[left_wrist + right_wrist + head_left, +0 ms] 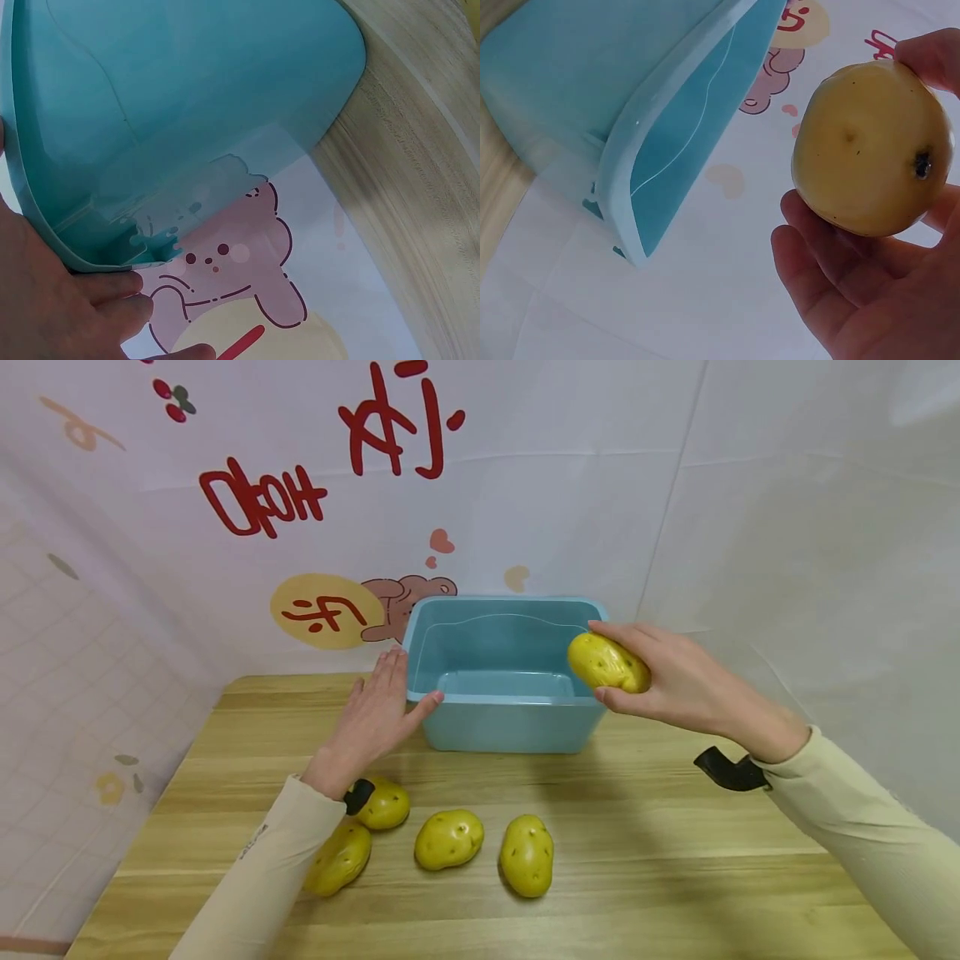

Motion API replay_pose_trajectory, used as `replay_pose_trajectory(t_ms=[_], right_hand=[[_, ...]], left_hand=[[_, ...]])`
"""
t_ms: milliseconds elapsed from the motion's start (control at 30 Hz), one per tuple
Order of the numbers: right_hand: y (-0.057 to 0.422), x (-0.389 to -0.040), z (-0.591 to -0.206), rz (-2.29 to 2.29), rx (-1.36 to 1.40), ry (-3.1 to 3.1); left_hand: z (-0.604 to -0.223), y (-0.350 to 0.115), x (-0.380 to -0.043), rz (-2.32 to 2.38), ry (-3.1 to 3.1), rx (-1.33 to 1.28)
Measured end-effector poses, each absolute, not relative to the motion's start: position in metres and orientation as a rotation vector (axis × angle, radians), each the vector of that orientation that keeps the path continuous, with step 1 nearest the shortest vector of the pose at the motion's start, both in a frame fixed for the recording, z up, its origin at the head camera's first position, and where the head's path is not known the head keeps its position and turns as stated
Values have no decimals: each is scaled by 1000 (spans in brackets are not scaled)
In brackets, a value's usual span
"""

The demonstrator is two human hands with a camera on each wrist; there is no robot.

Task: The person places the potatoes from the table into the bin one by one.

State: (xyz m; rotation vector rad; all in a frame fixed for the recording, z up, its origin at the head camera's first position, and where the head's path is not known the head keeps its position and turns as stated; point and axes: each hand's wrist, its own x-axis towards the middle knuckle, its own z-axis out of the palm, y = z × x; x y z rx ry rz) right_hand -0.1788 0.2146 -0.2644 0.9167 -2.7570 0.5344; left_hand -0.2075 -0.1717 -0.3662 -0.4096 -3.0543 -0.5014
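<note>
A yellow potato [606, 662] is held between the thumb and fingers of my right hand [675, 681], over the right end of a light blue plastic bin [517, 727]. The right wrist view shows the same potato [870, 150] with a dark spot on its skin, apart from the bin's rim [622, 172]. My left hand [375, 714] lies against the bin's left front corner, its fingers extended along the outer side and its thumb by the front rim. The left wrist view shows those fingers [112, 300] beside the rim. Inside the bin, only bare blue walls and floor are visible.
In front of the bin, a potato [450, 839] and an upright-lying potato [527, 856] rest on the wooden table [637, 893]. Two more potatoes, one nearer [341, 857] and one farther [385, 804], are partly behind my left forearm. A printed white cloth [525, 510] hangs behind.
</note>
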Motion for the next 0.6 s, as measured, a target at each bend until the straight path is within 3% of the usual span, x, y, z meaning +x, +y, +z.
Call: replay_pose_trajectory(t_ms=[600], right_hand=[[180, -226, -277, 504, 927, -2900]], left_hand=[[-364, -171, -205, -503, -3058, -418]])
